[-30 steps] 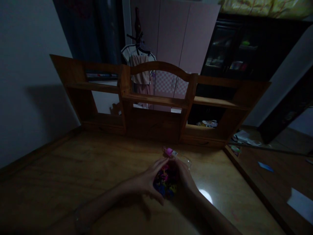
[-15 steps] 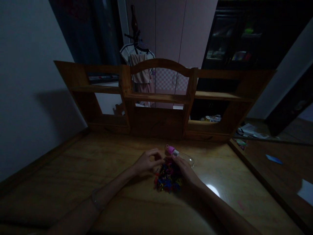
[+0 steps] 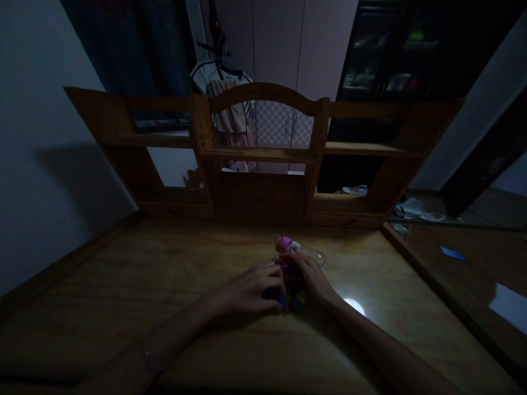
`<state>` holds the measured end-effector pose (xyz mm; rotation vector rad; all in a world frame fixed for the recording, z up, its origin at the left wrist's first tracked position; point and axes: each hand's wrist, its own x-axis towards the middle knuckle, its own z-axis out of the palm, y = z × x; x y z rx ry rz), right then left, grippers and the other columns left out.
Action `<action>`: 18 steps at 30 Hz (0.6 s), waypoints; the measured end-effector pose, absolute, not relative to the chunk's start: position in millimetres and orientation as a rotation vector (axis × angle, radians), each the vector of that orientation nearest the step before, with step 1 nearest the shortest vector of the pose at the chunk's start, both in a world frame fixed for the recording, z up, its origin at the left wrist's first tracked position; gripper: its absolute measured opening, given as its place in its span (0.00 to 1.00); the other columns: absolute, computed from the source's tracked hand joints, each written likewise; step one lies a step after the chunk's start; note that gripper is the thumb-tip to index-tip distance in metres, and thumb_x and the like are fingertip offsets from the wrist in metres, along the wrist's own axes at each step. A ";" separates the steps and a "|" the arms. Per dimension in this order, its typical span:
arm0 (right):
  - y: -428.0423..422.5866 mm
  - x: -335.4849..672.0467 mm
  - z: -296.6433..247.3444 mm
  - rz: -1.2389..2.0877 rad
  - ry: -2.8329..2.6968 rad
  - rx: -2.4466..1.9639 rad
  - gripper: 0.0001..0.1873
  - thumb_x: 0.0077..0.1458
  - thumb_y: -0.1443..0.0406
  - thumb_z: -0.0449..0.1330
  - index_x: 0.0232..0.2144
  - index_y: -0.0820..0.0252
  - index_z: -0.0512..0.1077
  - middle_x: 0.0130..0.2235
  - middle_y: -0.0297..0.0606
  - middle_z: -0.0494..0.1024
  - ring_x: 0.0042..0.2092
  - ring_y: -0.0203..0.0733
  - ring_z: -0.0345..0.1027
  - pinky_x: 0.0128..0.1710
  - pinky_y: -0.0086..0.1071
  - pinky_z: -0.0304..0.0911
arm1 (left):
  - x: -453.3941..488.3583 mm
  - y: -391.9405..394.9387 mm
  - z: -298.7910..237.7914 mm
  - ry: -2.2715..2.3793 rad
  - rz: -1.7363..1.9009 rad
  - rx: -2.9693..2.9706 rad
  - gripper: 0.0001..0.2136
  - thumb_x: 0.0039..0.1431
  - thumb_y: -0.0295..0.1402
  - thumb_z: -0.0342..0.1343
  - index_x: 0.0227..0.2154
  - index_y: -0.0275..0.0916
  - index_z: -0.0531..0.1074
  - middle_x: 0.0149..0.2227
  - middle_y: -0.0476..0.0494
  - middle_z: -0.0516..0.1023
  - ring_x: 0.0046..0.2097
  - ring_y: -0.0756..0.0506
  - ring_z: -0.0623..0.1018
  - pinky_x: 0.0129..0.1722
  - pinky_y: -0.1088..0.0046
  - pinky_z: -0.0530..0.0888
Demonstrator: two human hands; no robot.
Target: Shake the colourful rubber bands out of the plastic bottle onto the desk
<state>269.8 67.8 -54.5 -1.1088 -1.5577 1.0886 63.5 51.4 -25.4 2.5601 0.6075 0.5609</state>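
A small heap of shiny multicoloured pieces, red, blue, yellow and dark, lies on the wooden desk; the dim light hides what kind they are. My left hand curves over the heap's left side, palm down, its thumb and fingers apart. Along the right side rests my right hand, fingers stretched out and touching the pieces. Just beyond it a clear bottle with a pink cap lies on its side, partly behind the right fingers.
A wooden shelf unit stands along the desk's back edge. The wall rises at left. To the right, past a raised wooden edge, are a blue card and white paper. Light glares off the desk near my right forearm.
My left hand has come down over the left part of the heap and covers more of it. The right hand stays beside the heap. The whole view has shifted slightly.
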 end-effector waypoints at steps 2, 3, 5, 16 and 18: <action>67.6 270.2 -54.8 1.092 -1.555 -1.096 0.27 0.60 0.48 0.49 0.45 0.60 0.77 0.44 0.41 0.79 0.47 0.47 0.71 0.53 0.41 0.61 | 64.4 51.4 -25.5 0.602 0.577 2.562 0.10 0.55 0.39 0.61 0.37 0.40 0.75 0.42 0.43 0.72 0.47 0.43 0.70 0.49 0.67 0.67; 67.3 270.4 -54.6 1.095 -1.556 -1.088 0.27 0.60 0.48 0.49 0.44 0.60 0.77 0.44 0.41 0.80 0.47 0.47 0.71 0.53 0.40 0.61 | 64.8 51.6 -25.4 0.598 0.586 2.555 0.10 0.55 0.39 0.61 0.36 0.40 0.75 0.41 0.43 0.72 0.47 0.44 0.70 0.49 0.67 0.67; 67.0 270.7 -53.9 1.102 -1.553 -1.076 0.27 0.61 0.48 0.50 0.44 0.60 0.78 0.44 0.41 0.80 0.47 0.47 0.72 0.52 0.40 0.61 | 65.4 52.2 -25.3 0.590 0.610 2.529 0.09 0.55 0.38 0.60 0.36 0.40 0.76 0.41 0.43 0.73 0.46 0.44 0.71 0.48 0.68 0.67; 66.9 271.0 -53.7 1.148 -1.540 -1.082 0.26 0.60 0.47 0.50 0.42 0.59 0.78 0.45 0.41 0.80 0.48 0.49 0.71 0.54 0.43 0.60 | 64.3 56.8 -28.5 0.653 0.742 2.272 0.09 0.54 0.39 0.61 0.33 0.39 0.79 0.36 0.44 0.74 0.44 0.46 0.73 0.46 0.69 0.70; 67.7 271.6 -53.3 1.154 -1.535 -1.061 0.26 0.60 0.47 0.51 0.43 0.59 0.78 0.46 0.42 0.79 0.50 0.49 0.71 0.55 0.44 0.59 | 63.4 60.0 -30.0 0.683 0.783 2.186 0.10 0.53 0.40 0.62 0.31 0.38 0.79 0.36 0.44 0.74 0.42 0.46 0.74 0.45 0.69 0.70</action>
